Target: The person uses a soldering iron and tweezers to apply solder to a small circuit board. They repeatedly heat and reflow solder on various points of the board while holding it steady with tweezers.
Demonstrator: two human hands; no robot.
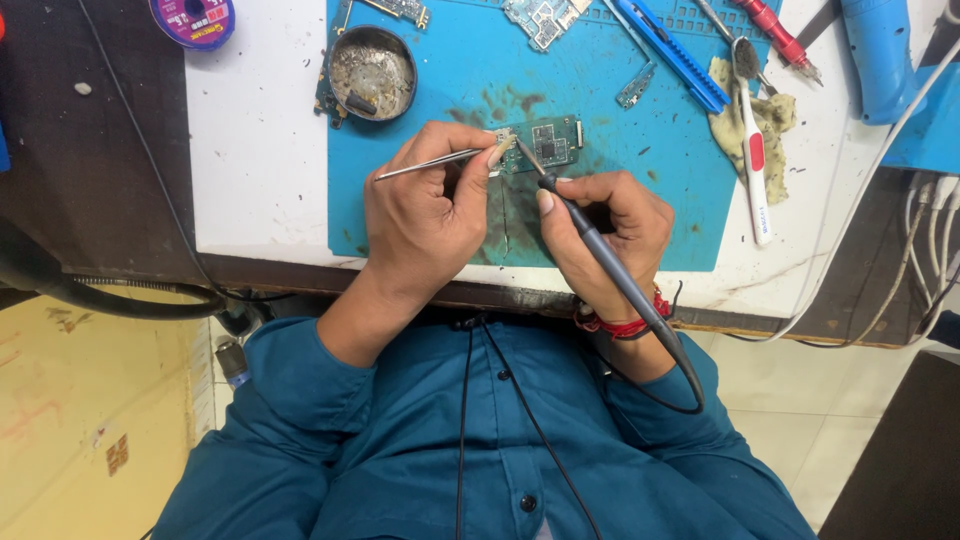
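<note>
While both hands worked over the small green circuit board, which lay near the middle of the blue mat on the white worktop, the left hand was pinched shut on metal tweezers whose tips reached the board's left edge. The right hand was clamped pen-fashion on a grey soldering iron, tip resting at that same left edge of the board, just beside the tweezer tips; its cable looped back over the wrist. Beyond the board and to its left sat a round metal tin of residue; to the board's right lay a white and red brush on a stained cloth, with a blue knife-like tool just past the board. Risk, as judged: the board appeared unclamped, so tweezer pressure could shift it and drag the iron across neighbouring parts, bridging pads. Dwelling too long could lift a pad. Fingers sat close to the hot tip; a slip could burn them.
</note>
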